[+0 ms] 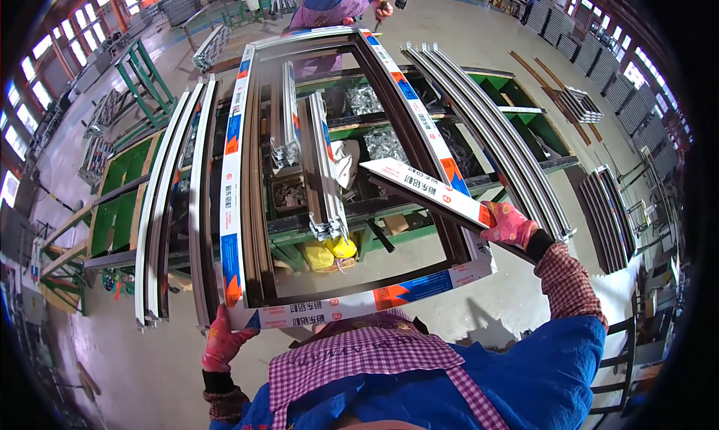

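Left hand: clasping near-left corner of frame, apparently steadying it | Right hand: gripping bar by one end, slanted across frame's right side | Frame: over bench, overhanging its near edge, presumably for reach

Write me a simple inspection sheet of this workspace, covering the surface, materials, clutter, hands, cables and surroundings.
Surface: green bench with open compartments.
Job's things: large rectangular frame over the bench; loose strip angled across its right side; long profiles on both sides.
Clutter: small metal parts in compartments; white cloth between profiles; yellow items low down.
Hands: both gloved; left hand touches the frame's near-left corner, right hand grips the strip.
Cables: nothing clearly seen.
Surroundings: another person beyond the frame; stacked profiles at right.
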The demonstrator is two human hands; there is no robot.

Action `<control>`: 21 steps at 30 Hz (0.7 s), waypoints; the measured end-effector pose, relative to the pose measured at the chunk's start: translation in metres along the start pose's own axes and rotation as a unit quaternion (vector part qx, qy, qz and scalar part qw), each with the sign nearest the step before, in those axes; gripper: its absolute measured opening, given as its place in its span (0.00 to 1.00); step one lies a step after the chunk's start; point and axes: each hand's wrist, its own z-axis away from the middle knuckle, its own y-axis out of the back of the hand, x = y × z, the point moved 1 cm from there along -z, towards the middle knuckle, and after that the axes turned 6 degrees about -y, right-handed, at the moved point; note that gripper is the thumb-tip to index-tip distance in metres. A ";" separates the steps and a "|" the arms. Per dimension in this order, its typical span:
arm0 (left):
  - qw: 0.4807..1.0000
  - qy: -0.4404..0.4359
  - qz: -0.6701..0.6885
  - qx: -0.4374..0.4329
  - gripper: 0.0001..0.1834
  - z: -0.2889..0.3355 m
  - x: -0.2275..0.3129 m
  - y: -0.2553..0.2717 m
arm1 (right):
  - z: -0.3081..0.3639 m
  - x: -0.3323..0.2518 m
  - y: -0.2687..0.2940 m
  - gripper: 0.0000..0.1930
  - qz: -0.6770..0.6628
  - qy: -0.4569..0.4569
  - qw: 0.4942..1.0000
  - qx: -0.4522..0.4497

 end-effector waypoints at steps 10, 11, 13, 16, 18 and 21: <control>1.000 -0.008 -0.026 -0.009 0.50 0.000 0.000 0.001 | 0.002 -0.002 0.001 0.34 -0.001 0.005 1.000 0.003; 1.000 -0.012 -0.023 -0.008 0.49 0.000 0.001 0.001 | 0.002 -0.002 0.001 0.34 -0.001 0.005 1.000 0.003; 1.000 -0.015 -0.019 -0.007 0.49 0.000 -0.001 0.001 | 0.003 -0.005 0.002 0.34 -0.008 0.009 1.000 -0.004; 0.999 -0.031 -0.014 -0.003 0.49 0.000 -0.010 0.000 | 0.006 -0.014 0.006 0.34 -0.007 -0.005 1.000 -0.006; 1.000 -0.020 -0.012 -0.002 0.48 0.000 -0.013 0.000 | 0.004 -0.008 0.003 0.34 0.001 0.002 1.000 -0.004; 1.000 -0.009 -0.015 -0.012 0.48 -0.001 -0.005 0.000 | 0.004 -0.009 0.003 0.34 0.015 0.004 1.000 -0.006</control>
